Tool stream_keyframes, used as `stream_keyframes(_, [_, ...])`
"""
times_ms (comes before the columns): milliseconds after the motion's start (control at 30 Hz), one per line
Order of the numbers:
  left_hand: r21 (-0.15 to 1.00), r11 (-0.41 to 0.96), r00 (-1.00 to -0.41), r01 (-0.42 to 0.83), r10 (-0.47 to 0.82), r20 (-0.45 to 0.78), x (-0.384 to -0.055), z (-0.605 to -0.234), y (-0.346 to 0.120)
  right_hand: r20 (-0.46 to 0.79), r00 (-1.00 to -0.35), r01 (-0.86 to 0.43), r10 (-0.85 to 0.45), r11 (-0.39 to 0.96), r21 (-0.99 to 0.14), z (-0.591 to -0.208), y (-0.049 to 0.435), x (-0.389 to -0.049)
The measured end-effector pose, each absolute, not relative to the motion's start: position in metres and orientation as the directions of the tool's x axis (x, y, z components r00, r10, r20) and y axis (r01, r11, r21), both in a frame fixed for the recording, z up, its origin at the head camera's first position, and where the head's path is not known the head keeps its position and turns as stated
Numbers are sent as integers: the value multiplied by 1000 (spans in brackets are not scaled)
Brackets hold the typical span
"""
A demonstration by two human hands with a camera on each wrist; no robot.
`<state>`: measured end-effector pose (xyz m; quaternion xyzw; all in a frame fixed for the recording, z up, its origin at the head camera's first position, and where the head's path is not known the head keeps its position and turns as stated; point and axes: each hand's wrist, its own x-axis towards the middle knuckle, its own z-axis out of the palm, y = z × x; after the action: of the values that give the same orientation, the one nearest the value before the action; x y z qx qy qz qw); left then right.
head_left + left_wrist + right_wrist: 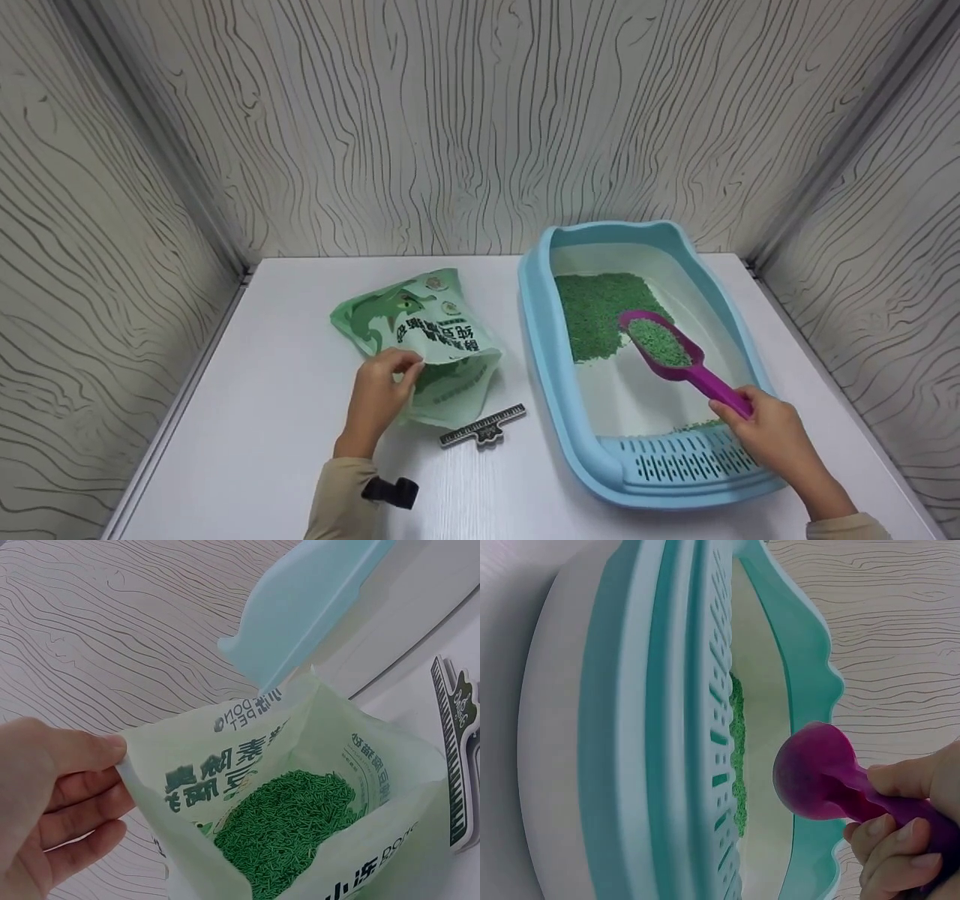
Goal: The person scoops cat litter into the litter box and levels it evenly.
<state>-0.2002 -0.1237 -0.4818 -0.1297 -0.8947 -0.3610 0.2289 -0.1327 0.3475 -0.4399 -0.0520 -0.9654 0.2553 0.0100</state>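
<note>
My left hand [382,390] pinches the rim of an open bag of cat litter [420,322] between thumb and forefinger. Green pellets [289,829] show inside the bag in the left wrist view. With my right hand [772,431] I grip the handle of a magenta scoop [697,371], its bowl heaped with green pellets [660,343]. The scoop is over a light blue litter box [544,360]. In the box, a patch of green litter [600,307] covers the back left of the white floor. The right wrist view shows the scoop's underside, with my fingers wrapped round the handle.
A black and white ruler-shaped clip [484,427] lies on the white table [247,390] between bag and box. Some pellets lie along the slotted front ledge [690,457]. Wood-patterned panels [450,127] close in the back and both sides.
</note>
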Motion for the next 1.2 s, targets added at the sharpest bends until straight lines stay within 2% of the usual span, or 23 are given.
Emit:
stream_keyframes(333, [570,706,-846,421,78,528,-200,-484,-125,-12,-994,103,111,870,-481,-444,358,-140])
stream_keyframes(1200, [581,714,-864,392,68,499,-198,-482,-124,-87,-981,192,171,857,-479,-450,367,-153])
